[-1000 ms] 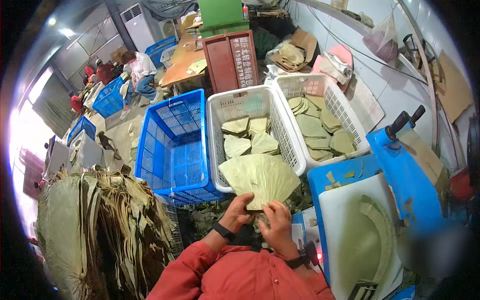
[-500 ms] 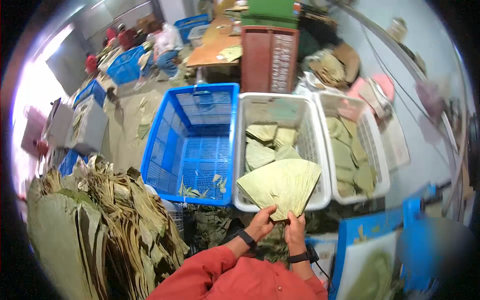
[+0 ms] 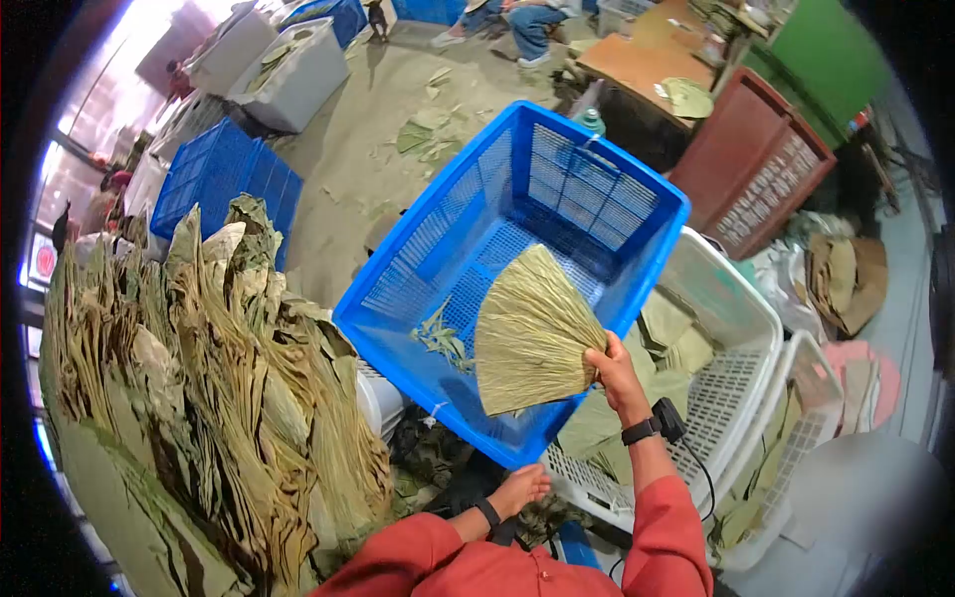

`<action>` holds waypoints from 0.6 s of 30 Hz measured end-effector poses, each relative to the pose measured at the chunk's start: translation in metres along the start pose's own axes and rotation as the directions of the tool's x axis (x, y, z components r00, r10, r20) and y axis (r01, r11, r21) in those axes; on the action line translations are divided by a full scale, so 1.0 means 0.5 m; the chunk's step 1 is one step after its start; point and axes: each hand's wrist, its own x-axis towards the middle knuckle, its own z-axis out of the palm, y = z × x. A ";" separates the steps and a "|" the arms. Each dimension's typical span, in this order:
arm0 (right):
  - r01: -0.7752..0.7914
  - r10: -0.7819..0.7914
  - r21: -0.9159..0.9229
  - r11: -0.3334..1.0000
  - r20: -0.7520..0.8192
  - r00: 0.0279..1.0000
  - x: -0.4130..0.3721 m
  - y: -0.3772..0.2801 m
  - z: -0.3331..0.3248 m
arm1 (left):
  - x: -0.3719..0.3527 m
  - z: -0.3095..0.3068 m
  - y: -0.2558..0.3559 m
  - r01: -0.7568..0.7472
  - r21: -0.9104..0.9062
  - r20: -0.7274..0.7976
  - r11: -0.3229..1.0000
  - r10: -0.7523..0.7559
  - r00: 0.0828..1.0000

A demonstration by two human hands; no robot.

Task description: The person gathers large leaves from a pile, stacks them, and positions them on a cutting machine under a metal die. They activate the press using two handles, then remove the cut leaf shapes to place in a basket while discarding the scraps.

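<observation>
My right hand [image 3: 619, 376] pinches the narrow end of a fan-shaped dried leaf bundle [image 3: 537, 333], which hangs over the blue basket [image 3: 428, 378]. A few leaf scraps [image 3: 443, 336] lie on the basket's floor. Below the basket's near corner is my left hand [image 3: 521, 488], fingers loosely extended with nothing in them. To the right, the white basket [image 3: 764, 348] holds several cut leaf pieces [image 3: 676, 333], partly hidden by the bundle and my right arm.
A tall pile of dried leaves [image 3: 219, 398] stands at the left. Another white basket [image 3: 811, 448] with leaves is at the right. Behind are a red-brown box [image 3: 751, 164], an orange table [image 3: 647, 50], a white bin [image 3: 308, 85] and a seated person's legs [image 3: 535, 30].
The view has turned left. My right hand has carried the leaf bundle from above the middle white basket to above the blue one. My left hand has let go of it.
</observation>
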 end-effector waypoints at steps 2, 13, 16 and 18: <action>0.006 -0.003 -0.024 1.000 0.131 0.991 0.080 0.002 0.034 | 0.004 -0.018 0.022 -0.006 -0.011 0.040 1.000 0.007 0.999; -0.005 -0.001 -0.247 0.969 -0.023 1.000 0.276 0.275 0.076 | 0.019 -0.049 0.026 0.034 -0.033 0.040 0.999 -0.032 0.999; -0.066 0.063 -0.104 0.992 -0.026 0.998 0.174 0.270 0.021 | 0.028 -0.039 0.022 0.026 0.035 0.027 0.999 -0.027 0.999; -0.103 0.103 0.015 0.995 -0.051 0.993 0.075 0.229 0.004 | 0.030 -0.026 0.010 0.010 0.083 0.036 0.997 -0.013 0.999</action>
